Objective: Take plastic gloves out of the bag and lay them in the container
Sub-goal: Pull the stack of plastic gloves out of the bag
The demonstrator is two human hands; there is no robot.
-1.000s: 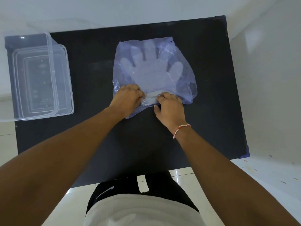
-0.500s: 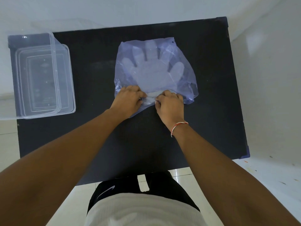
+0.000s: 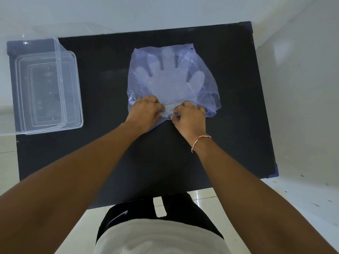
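Bag: a thin bluish plastic bag (image 3: 207, 66) lay flat on the black table (image 3: 110, 162), a little right of the middle and nearer the far edge than the near one. Its mouth faced the near edge, and we saw it bunched and wrinkled there.

Gloves: a flat stack of clear plastic gloves (image 3: 170, 79) sat inside the bag, fingers spread toward the far edge and cuff at the bag's mouth. We could not tell how many gloves were in it.

Left hand: our left hand (image 3: 146, 111) had its fingers curled down on the left side of the bag's mouth, pinching the film there.

Right hand: our right hand (image 3: 189, 116) was curled the same way on the right side of the mouth, gripping the plastic. We could not tell whether it held only the bag or the glove cuff as well. A red and white thread band (image 3: 200, 140) circled that wrist.

Gap between hands: the two hands were close together but apart, with a pale strip of cuff showing between them.

Container: a clear plastic container (image 3: 77, 92) stood at the table's far left corner, well apart from the bag, with what looked like a clear lid (image 3: 42, 92) lying across it.
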